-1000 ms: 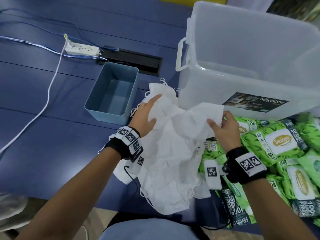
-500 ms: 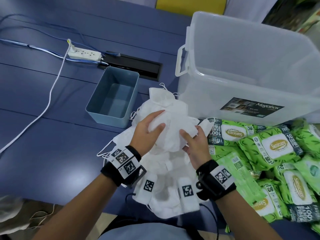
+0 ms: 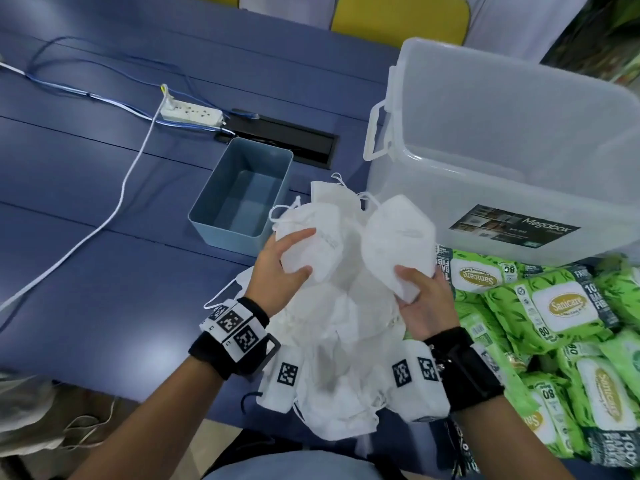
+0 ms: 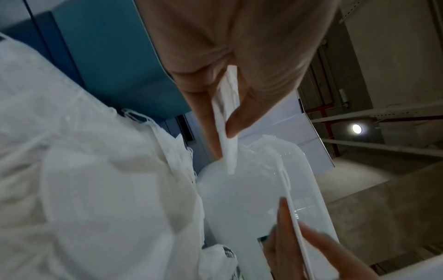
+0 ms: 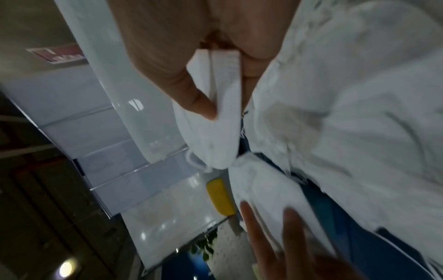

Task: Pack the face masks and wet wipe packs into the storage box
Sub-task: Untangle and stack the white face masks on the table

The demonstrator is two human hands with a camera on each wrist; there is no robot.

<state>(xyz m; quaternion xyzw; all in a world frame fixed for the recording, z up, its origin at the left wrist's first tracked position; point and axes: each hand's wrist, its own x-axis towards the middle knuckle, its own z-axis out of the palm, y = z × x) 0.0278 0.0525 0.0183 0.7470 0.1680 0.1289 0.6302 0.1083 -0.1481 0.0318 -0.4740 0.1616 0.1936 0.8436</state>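
A heap of white face masks [image 3: 332,344] lies at the table's near edge. My left hand [image 3: 284,261] grips one folded mask [image 3: 311,244] above the heap; the left wrist view shows its thumb and fingers pinching the mask's edge [image 4: 226,121]. My right hand [image 3: 420,299] holds a second mask [image 3: 398,240] upright, thumb pressed on its face [image 5: 215,132]. The clear storage box [image 3: 502,174] stands just behind and right of the masks. Several green wet wipe packs [image 3: 554,306] are piled at the right, in front of the box.
A small blue bin [image 3: 242,195] stands left of the masks, beside the box's handle [image 3: 375,133]. A white power strip [image 3: 192,112] with cables and a black cable slot [image 3: 277,140] lie farther back on the blue table [image 3: 86,254].
Both hands have lifted from the heap, each with a mask in its grip. The right hand moved left from the wipe packs, then rose with its mask.
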